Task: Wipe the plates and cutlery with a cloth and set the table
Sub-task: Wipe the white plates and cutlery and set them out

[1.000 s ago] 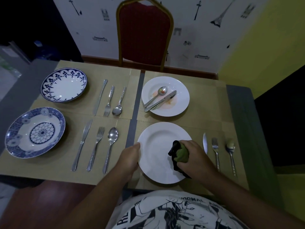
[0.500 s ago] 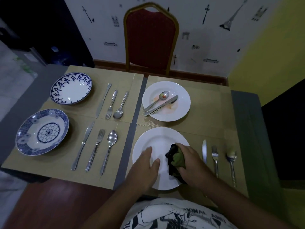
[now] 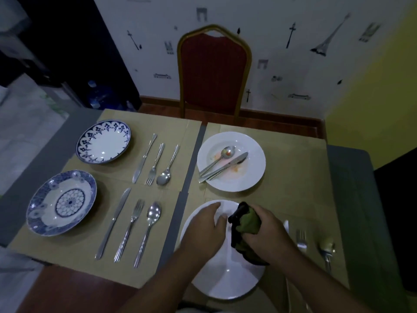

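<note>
Green-and-black cloth (image 3: pixel 247 224) stays clenched in the right hand (image 3: pixel 268 233) on the near white plate (image 3: pixel 225 283), while the left hand (image 3: pixel 204 231), fingers flat, has slid from the rim to just beside that grip, steadying the wipe.

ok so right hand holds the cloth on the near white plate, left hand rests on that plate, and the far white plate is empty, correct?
No: the head view shows the far white plate holding a spoon and a knife, with reddish smears. The rest holds: right hand grips the cloth on the near white plate, left hand rests on it.
</note>
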`<action>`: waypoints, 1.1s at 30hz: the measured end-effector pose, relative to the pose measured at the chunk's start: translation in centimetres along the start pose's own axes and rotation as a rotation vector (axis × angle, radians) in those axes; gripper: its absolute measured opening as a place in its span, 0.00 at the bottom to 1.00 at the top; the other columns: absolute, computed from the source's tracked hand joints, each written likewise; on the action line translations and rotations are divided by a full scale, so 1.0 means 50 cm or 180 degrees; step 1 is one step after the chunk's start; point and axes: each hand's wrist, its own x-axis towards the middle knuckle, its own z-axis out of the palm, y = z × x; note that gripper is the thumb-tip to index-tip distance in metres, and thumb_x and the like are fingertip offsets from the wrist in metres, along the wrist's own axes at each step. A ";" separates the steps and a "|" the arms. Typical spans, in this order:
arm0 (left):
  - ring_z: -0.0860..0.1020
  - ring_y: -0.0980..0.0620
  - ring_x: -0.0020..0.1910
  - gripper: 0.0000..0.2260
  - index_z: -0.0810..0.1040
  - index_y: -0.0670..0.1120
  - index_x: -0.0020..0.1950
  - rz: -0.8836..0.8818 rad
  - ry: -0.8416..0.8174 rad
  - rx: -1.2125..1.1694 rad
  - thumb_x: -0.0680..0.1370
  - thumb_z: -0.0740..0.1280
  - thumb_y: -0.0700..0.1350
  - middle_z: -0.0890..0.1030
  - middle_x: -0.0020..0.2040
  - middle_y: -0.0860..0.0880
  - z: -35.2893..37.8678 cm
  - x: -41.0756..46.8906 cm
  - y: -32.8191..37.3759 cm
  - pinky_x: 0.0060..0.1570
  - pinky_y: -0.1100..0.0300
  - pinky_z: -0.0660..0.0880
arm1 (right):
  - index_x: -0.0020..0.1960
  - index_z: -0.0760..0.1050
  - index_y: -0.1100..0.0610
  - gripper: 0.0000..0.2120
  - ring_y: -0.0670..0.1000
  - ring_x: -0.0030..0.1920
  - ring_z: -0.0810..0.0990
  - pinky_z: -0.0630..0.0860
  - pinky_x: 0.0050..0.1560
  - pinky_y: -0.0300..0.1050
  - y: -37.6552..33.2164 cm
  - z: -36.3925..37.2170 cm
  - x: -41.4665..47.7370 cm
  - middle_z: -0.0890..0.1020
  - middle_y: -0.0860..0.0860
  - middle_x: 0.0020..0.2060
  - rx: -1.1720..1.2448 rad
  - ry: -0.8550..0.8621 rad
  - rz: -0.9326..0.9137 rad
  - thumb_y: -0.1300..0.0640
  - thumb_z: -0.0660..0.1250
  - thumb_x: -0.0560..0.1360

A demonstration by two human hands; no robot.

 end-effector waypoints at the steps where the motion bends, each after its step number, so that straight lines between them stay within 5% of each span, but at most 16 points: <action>1: 0.74 0.55 0.67 0.19 0.72 0.48 0.73 0.0079 0.0053 0.0043 0.83 0.62 0.49 0.77 0.68 0.52 -0.015 0.028 0.003 0.65 0.63 0.68 | 0.61 0.73 0.44 0.23 0.44 0.54 0.78 0.77 0.55 0.44 -0.009 -0.006 0.016 0.79 0.43 0.53 -0.0010 0.0076 0.0048 0.55 0.70 0.68; 8: 0.81 0.47 0.51 0.13 0.81 0.45 0.61 0.0323 0.0416 0.0661 0.79 0.64 0.46 0.83 0.55 0.46 -0.088 0.237 0.020 0.51 0.55 0.79 | 0.60 0.75 0.42 0.25 0.41 0.50 0.79 0.78 0.50 0.42 -0.077 -0.038 0.112 0.80 0.40 0.50 0.0232 0.0532 0.0352 0.62 0.71 0.67; 17: 0.81 0.46 0.54 0.13 0.81 0.47 0.62 0.0329 -0.0085 0.1276 0.79 0.68 0.49 0.82 0.57 0.46 -0.054 0.358 0.022 0.51 0.54 0.78 | 0.54 0.75 0.39 0.25 0.33 0.46 0.77 0.72 0.41 0.26 -0.101 -0.033 0.178 0.81 0.38 0.45 0.0295 0.0755 0.0604 0.65 0.71 0.66; 24: 0.82 0.46 0.48 0.10 0.82 0.44 0.58 0.0349 -0.0178 0.1462 0.78 0.70 0.44 0.84 0.51 0.44 -0.043 0.375 0.014 0.48 0.53 0.81 | 0.48 0.73 0.34 0.26 0.36 0.45 0.78 0.76 0.45 0.35 -0.092 -0.024 0.182 0.81 0.38 0.45 0.0361 0.0813 0.0753 0.64 0.73 0.66; 33: 0.83 0.47 0.46 0.12 0.85 0.45 0.54 0.0118 -0.0092 0.0969 0.74 0.75 0.48 0.85 0.49 0.45 -0.050 0.360 0.026 0.41 0.59 0.77 | 0.52 0.74 0.37 0.25 0.36 0.45 0.79 0.75 0.45 0.35 -0.077 -0.045 0.164 0.82 0.40 0.45 0.0648 0.0935 0.0748 0.65 0.72 0.67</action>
